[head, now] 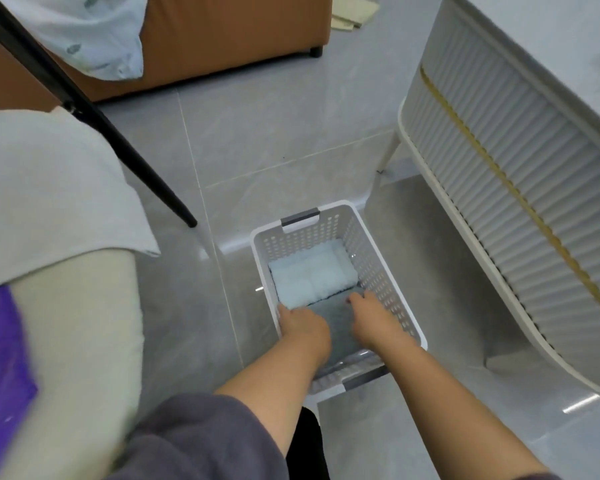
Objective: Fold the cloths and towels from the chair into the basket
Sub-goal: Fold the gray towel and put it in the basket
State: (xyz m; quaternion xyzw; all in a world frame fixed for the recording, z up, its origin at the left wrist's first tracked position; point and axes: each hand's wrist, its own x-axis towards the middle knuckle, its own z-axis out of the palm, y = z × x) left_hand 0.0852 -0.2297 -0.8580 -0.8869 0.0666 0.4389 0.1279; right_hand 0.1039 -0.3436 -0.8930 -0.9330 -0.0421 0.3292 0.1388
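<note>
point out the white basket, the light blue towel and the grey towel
white basket (pixel 370 263), head view, right perforated wall
light blue towel (pixel 312 275), head view, middle of folded top
grey towel (pixel 338 325), head view, its visible middle

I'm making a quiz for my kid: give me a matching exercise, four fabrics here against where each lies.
Things:
1 light blue towel
2 grey cloth
3 purple cloth
4 leaf-print cloth

Places:
A on orange sofa
B far end of basket
C picture's left edge
D beneath left hand and right hand

Pairs: 1-B; 2-D; 3-C; 4-A
</note>
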